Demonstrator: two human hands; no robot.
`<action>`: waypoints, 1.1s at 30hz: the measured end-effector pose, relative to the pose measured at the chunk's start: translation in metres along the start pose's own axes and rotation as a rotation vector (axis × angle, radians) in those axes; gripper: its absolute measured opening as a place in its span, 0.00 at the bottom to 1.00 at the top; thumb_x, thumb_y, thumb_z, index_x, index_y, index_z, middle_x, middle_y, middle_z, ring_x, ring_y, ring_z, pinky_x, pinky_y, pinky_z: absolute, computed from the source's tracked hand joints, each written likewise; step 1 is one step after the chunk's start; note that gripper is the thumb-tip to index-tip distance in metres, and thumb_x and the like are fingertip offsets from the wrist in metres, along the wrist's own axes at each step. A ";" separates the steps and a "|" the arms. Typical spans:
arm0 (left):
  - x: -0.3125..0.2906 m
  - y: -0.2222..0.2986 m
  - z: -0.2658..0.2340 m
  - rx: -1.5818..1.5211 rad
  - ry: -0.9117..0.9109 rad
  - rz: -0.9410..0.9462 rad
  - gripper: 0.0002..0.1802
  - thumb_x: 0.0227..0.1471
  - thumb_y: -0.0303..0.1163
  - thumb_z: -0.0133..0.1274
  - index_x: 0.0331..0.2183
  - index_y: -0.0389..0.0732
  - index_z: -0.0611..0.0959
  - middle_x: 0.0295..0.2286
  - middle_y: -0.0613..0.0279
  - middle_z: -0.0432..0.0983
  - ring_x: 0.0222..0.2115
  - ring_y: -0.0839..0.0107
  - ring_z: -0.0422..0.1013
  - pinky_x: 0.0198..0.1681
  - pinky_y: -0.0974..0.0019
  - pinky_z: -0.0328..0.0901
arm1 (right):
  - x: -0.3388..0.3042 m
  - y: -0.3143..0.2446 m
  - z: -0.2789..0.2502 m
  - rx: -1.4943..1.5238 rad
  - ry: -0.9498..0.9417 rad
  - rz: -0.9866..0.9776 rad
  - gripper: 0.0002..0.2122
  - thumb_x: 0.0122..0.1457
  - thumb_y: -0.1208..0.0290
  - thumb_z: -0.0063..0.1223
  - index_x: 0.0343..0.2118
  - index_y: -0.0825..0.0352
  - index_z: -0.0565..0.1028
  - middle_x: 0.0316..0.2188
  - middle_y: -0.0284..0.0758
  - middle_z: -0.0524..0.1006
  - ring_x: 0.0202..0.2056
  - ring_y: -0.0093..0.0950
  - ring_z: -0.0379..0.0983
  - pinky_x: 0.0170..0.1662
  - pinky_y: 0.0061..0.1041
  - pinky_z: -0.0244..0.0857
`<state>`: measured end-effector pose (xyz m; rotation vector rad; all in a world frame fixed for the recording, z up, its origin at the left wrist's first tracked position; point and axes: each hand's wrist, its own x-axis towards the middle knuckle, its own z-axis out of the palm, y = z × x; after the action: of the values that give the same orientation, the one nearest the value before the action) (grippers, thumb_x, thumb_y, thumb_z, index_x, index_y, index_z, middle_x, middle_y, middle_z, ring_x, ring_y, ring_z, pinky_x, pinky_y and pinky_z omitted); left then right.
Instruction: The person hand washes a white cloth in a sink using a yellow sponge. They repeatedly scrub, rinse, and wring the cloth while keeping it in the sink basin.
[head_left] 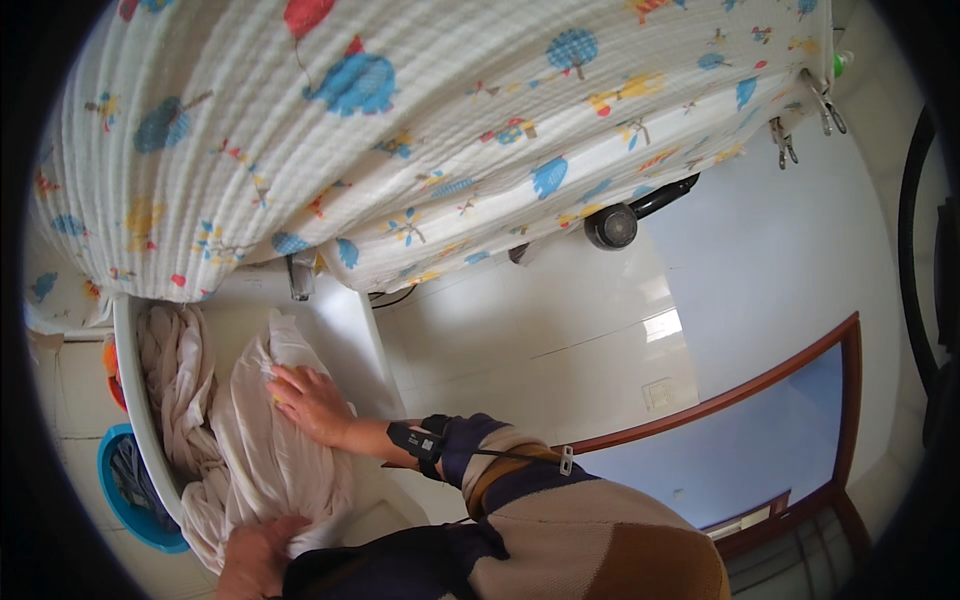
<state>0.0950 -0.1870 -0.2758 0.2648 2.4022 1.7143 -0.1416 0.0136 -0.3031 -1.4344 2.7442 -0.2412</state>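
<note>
Patterned quilt point(400, 110) hanging overhead, metal clips point(800, 125) at edge; blue basin point(125, 490) lower left

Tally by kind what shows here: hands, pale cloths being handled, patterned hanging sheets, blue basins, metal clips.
Hands: 2 (left hand, right hand)
Pale cloth: 1 bundle
Patterned sheet: 1
Blue basin: 1
Metal clips: 2
Total: 7

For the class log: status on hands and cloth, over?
Right hand flat on the pale cloth. Left hand gripping its lower edge. Cloth drapes over the white tub rim; patterned blanket hangs overhead.
</note>
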 end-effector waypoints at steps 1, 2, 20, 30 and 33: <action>0.002 -0.002 0.000 0.031 -0.008 0.005 0.28 0.35 0.40 0.67 0.45 0.55 0.85 0.29 0.55 0.84 0.31 0.50 0.80 0.36 0.52 0.73 | 0.000 0.000 0.000 -0.001 -0.005 -0.004 0.19 0.59 0.66 0.60 0.53 0.60 0.74 0.60 0.33 0.67 0.54 0.39 0.67 0.54 0.40 0.65; 0.000 -0.005 -0.003 -0.124 -0.162 -0.120 0.29 0.35 0.36 0.66 0.46 0.56 0.85 0.28 0.55 0.83 0.30 0.52 0.80 0.37 0.52 0.73 | 0.001 -0.001 -0.001 0.011 -0.014 0.026 0.19 0.59 0.67 0.60 0.53 0.60 0.74 0.61 0.34 0.67 0.54 0.39 0.66 0.55 0.40 0.65; 0.008 -0.003 -0.027 -0.343 -0.299 -0.102 0.22 0.62 0.37 0.45 0.54 0.43 0.80 0.50 0.49 0.79 0.53 0.52 0.74 0.56 0.59 0.67 | 0.008 -0.001 0.000 -0.021 -0.037 0.001 0.19 0.58 0.70 0.60 0.54 0.60 0.73 0.62 0.35 0.66 0.56 0.39 0.65 0.57 0.40 0.63; 0.009 0.009 -0.039 -0.309 -0.317 -0.107 0.22 0.62 0.36 0.45 0.54 0.42 0.80 0.50 0.49 0.79 0.52 0.52 0.74 0.56 0.58 0.67 | 0.008 0.001 0.001 -0.005 -0.044 0.015 0.19 0.58 0.70 0.60 0.53 0.60 0.74 0.61 0.35 0.66 0.55 0.40 0.65 0.57 0.41 0.63; 0.008 0.010 -0.039 -0.317 -0.317 -0.136 0.22 0.63 0.35 0.43 0.54 0.41 0.80 0.50 0.47 0.79 0.52 0.52 0.75 0.56 0.59 0.66 | 0.005 0.002 0.003 0.008 -0.024 0.009 0.19 0.58 0.70 0.60 0.54 0.60 0.73 0.61 0.34 0.66 0.55 0.40 0.65 0.57 0.41 0.63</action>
<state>0.0777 -0.2173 -0.2544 0.2935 1.8550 1.8013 -0.1456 0.0102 -0.3058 -1.4128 2.7269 -0.2329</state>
